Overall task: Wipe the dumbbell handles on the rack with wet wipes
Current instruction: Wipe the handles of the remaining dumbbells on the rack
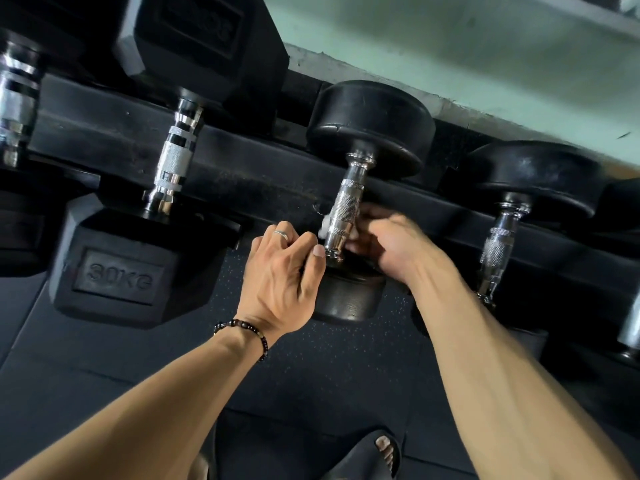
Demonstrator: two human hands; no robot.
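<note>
Round-head dumbbell point(370, 126): lying across the black rack point(242, 174), long axis running from the far head near the green wall point(450, 46) down to the near head over the speckled floor mat point(311, 375). Chrome knurled handle point(344, 209): tilted slightly left toward its near end. Wet wipe point(323, 230): small white patch at the handle's lower left. Left hand point(280, 278): fingers curled, thumb beside the wipe, ring and bead bracelet worn. Right hand point(391, 244): curled round the handle's lower end from the right. Neighbour: hex dumbbell marked 30KG point(121, 271), left.
</note>
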